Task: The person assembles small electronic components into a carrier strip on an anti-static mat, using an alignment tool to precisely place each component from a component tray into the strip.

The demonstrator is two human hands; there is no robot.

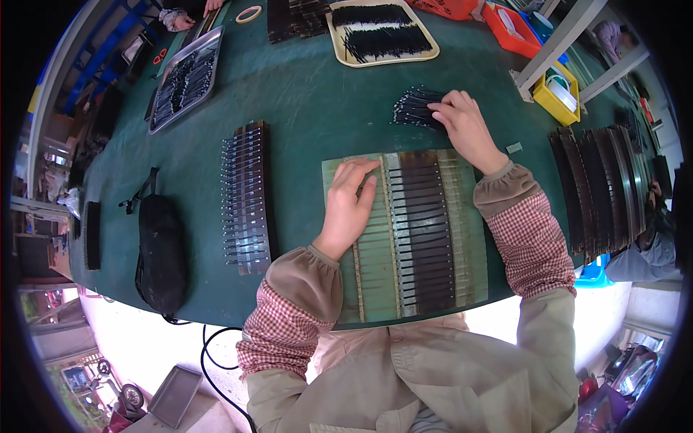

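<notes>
A pale green slotted board lies in front of me on the dark green table. Across it runs a dark brown strip, with a row of thin black wires laid side by side over it. My left hand rests on the board's upper left part, fingers bent toward the wires, thumb a little apart, nothing visible in them. Beyond the board's far edge, my right hand has thumb and fingers closed at the edge of a loose pile of black wires with silvery tips.
Left of the board stand a filled dark strip and a black pouch. A metal tray and a cream tray hold black pieces. Stacked dark strips lie right, near a yellow bin. Another person's hand shows far left.
</notes>
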